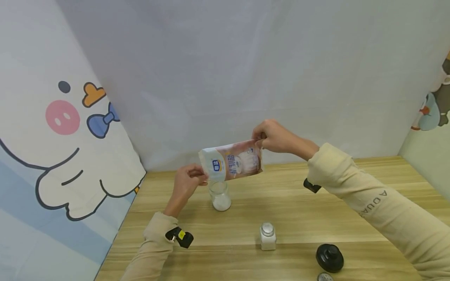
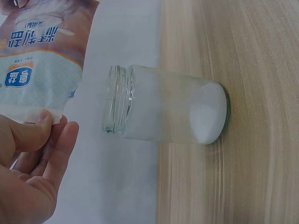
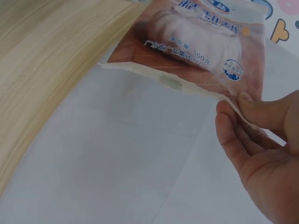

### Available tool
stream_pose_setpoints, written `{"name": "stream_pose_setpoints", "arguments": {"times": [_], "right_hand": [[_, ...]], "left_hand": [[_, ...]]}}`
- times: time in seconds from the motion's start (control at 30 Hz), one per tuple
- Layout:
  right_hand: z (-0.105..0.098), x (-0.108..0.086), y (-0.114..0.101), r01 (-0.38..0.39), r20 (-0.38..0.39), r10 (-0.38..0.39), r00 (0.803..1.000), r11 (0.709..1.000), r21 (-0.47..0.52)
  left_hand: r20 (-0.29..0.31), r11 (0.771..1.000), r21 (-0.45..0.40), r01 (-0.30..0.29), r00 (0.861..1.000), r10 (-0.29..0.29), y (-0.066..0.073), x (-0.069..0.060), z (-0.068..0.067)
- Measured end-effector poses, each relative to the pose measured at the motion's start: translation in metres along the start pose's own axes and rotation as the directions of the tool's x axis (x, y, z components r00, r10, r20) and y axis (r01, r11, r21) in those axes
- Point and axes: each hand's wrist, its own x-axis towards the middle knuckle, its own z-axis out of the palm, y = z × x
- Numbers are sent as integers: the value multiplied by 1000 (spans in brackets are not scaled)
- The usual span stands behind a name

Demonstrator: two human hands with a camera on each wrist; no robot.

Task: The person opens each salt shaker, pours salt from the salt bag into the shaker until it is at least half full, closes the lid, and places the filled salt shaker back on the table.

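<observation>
A salt bag, printed in pink and pale blue, is stretched between my two hands above the table. My left hand pinches its pale-blue end, thumb on top, as the left wrist view shows. The brown end is pinched by my right hand at a corner, held higher, so the bag tilts down leftward. Below the bag's left end stands an open glass jar with white salt at its bottom. In the left wrist view a torn corner of the bag faces the jar's mouth.
A small glass shaker filled with white stands uncapped nearer the front. To its right lie a round black lid and a perforated metal cap, cut by the frame edge. A pale cloth hangs behind the wooden table.
</observation>
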Motion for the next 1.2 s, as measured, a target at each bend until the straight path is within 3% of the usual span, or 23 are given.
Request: {"name": "stream_pose_setpoints", "arguments": {"times": [0.13, 0.37, 0.5, 1.1, 1.2], "right_hand": [[0, 0, 0, 1, -1, -1, 1000, 1000, -1], [1, 0, 0, 3, -10, -3, 1000, 1000, -12], [1, 0, -1, 3, -14, -3, 1000, 1000, -11], [4, 1, -2, 25, -45, -25, 999, 1000, -5], [4, 0, -2, 27, -44, -27, 999, 1000, -2]], "left_hand": [[3, 1000, 2, -1, 1000, 1, -2, 1, 0], [-9, 1000, -21, -1, 1000, 1, -27, 14, -2], [-15, 1000, -11, -12, 1000, 11, -33, 16, -2], [-11, 1000, -2, -24, 1000, 24, -34, 17, -6], [1, 1000, -3, -18, 1000, 18, -28, 14, -5]]}}
